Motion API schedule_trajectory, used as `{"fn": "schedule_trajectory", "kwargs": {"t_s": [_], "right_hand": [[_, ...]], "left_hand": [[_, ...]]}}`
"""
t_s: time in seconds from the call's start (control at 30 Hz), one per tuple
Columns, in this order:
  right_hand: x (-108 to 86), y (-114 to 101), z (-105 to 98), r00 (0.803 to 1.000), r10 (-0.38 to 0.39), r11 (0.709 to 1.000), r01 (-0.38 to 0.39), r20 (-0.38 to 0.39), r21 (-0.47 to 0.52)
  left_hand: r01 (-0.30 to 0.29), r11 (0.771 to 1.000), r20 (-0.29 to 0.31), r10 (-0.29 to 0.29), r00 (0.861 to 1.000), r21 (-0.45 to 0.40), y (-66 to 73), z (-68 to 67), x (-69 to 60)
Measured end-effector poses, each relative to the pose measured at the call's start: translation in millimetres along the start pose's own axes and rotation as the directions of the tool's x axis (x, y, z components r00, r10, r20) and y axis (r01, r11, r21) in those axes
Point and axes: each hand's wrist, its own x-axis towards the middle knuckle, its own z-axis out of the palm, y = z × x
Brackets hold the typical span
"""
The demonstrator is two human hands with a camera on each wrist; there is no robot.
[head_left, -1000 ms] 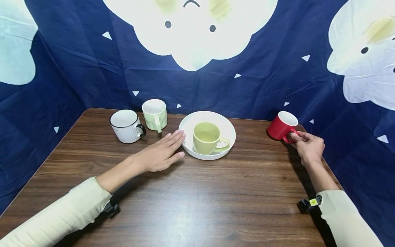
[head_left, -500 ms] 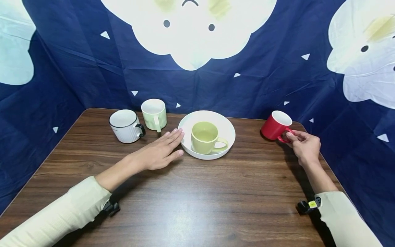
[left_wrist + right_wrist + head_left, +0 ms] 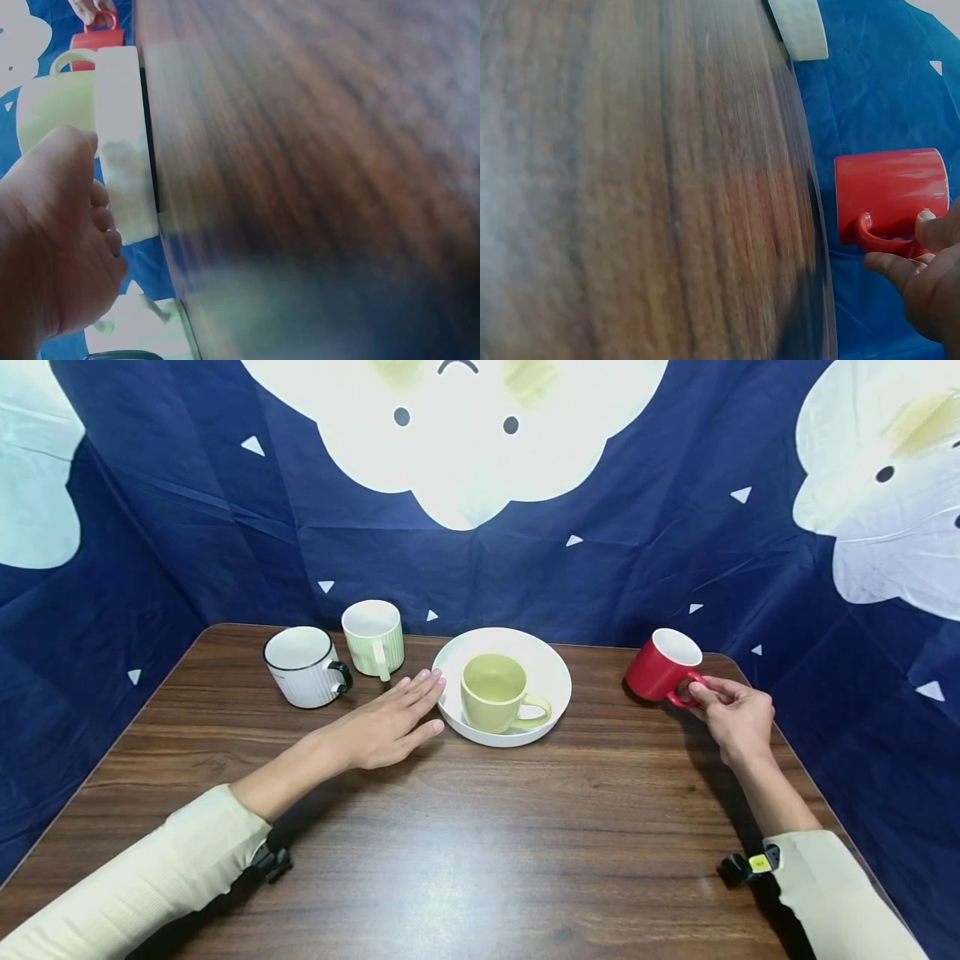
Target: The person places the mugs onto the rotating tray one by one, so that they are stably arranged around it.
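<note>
At the right of the table, my right hand pinches the handle of a red mug, which leans a little to the right in the head view. The right wrist view has the red mug with thumb and fingers at its handle. My left hand lies with straight fingers, its fingertips at the left rim of a white dish. Inside that dish stands a yellow-green cup, handle to the right. In the left wrist view, the left hand is beside the dish wall.
Left of the dish, a white ribbed mug with black rim and handle stands beside a pale green ribbed mug. The brown wooden table ends at a dark blue cloth with clouds and triangles.
My right hand has moved left with the red mug, bringing it closer to the dish. The left hand has stayed at the dish's rim.
</note>
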Motion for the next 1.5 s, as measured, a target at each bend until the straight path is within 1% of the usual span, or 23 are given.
{"fn": "schedule_trajectory", "kwargs": {"t_s": [0.17, 0.33, 0.6, 0.73, 0.9, 1.07, 1.13, 1.5], "right_hand": [[-5.8, -4, 1, 1.0, -0.016, 1.0, 0.016, 0.019, 0.007], [-11.2, -6, 3, 0.999, -0.031, 0.999, 0.032, 0.027, -0.013], [-16.6, -6, 5, 0.996, -0.029, 0.999, 0.026, 0.08, 0.027], [-20.8, -7, 4, 0.997, -0.043, 0.999, 0.044, 0.069, -0.01], [-26.2, -11, 5, 0.996, -0.072, 0.996, 0.074, 0.055, -0.05], [-30.5, -17, 6, 0.993, -0.109, 0.985, 0.114, 0.045, -0.131], [-31.7, -18, 7, 0.991, -0.123, 0.981, 0.128, 0.047, -0.147], [-39.3, -26, 13, 0.983, -0.167, 0.971, 0.176, 0.07, -0.16]], "left_hand": [[-0.01, 1.0, -0.009, 0.01, 1.0, 0.003, -0.1, 0.9, -0.8], [-0.022, 1.0, -0.015, 0.022, 1.0, 0.01, 2.2, 1.2, -3.9], [-0.025, 1.0, -0.012, 0.025, 1.0, 0.007, 4.5, 1.9, -8.2], [-0.033, 0.999, -0.018, 0.034, 0.999, 0.013, 3.7, 3.2, -9.4], [-0.026, 1.0, -0.02, 0.026, 0.999, 0.01, 2.3, 3.4, -10.1], [-0.018, 1.0, -0.019, 0.018, 1.0, 0.005, 0.8, 2.9, -8.6], [-0.016, 1.0, -0.019, 0.016, 1.0, 0.006, 0.4, 2.5, -8.1], [-0.006, 1.0, -0.016, 0.007, 1.0, 0.0, -1.8, 0.9, -6.2]]}}
